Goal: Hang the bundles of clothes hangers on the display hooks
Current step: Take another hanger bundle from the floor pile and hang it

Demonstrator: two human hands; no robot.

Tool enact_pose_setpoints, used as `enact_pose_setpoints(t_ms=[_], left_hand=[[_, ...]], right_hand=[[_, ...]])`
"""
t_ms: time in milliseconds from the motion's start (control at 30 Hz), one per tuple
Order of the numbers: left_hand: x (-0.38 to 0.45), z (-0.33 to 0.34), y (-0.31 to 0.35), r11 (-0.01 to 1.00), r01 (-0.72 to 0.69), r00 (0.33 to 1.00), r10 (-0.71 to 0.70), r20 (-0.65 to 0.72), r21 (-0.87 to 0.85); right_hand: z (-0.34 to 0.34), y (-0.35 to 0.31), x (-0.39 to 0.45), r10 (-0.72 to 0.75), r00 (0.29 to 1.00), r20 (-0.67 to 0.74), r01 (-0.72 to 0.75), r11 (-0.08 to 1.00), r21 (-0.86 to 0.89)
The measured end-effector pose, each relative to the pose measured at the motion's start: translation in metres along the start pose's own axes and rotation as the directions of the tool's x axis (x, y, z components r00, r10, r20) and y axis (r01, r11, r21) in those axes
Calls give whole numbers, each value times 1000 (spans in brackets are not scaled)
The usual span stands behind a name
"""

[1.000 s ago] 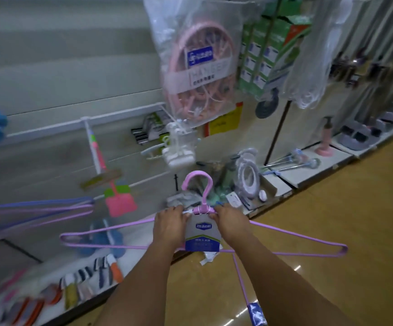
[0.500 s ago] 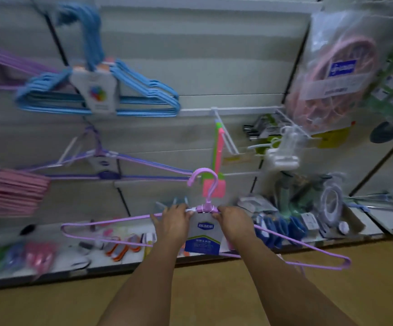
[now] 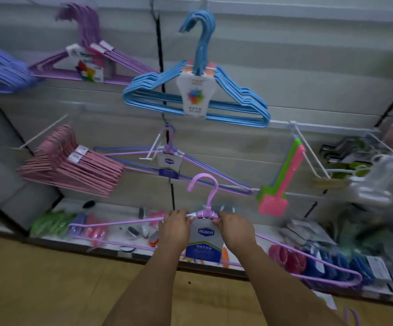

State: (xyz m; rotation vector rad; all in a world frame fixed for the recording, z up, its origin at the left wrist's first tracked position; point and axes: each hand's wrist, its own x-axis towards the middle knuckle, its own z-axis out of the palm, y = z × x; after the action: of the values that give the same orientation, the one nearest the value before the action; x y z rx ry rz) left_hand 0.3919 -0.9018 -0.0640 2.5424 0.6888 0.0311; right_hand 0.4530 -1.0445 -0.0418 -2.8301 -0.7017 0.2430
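Observation:
I hold a bundle of thin purple hangers (image 3: 205, 196) upright in front of the wall, its pink-purple hook pointing up and a blue-and-white label below the neck. My left hand (image 3: 175, 228) grips the left shoulder beside the neck. On the other side, my right hand (image 3: 234, 228) grips the right shoulder. Just above the hook, a white display hook (image 3: 154, 149) sticks out of the wall and carries a similar purple bundle (image 3: 169, 161). Higher up hangs a blue hanger bundle (image 3: 198, 90).
Purple bundles (image 3: 85, 57) hang at the upper left and pink bundles (image 3: 73, 165) at mid left. Green and pink swatters (image 3: 282, 182) hang on a white hook to the right. A low shelf (image 3: 111, 208) below holds small goods. The floor is tan.
My view has swung left along the wall and up, so the hanger displays fill the middle. Both hands keep the same hold on the purple bundle, now under the purple bundle's hook.

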Motion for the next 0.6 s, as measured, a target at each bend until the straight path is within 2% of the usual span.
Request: enact_pose_setpoints(t_ms=[167,333,600], left_hand=[[32,-9,-11,999,26,999,-28,-26,-43],[62,-17,-11,997,70,997,-69,-45,26],[111,-9,-24,992,48,998,-52,-32,-115]], right_hand=[[0,-13,41,-22,999,46,23,1000,-17],[-1,-15,76,-67,997,48,69,997,-40],[3,-19,116,-80,996,37,82,996,-37]])
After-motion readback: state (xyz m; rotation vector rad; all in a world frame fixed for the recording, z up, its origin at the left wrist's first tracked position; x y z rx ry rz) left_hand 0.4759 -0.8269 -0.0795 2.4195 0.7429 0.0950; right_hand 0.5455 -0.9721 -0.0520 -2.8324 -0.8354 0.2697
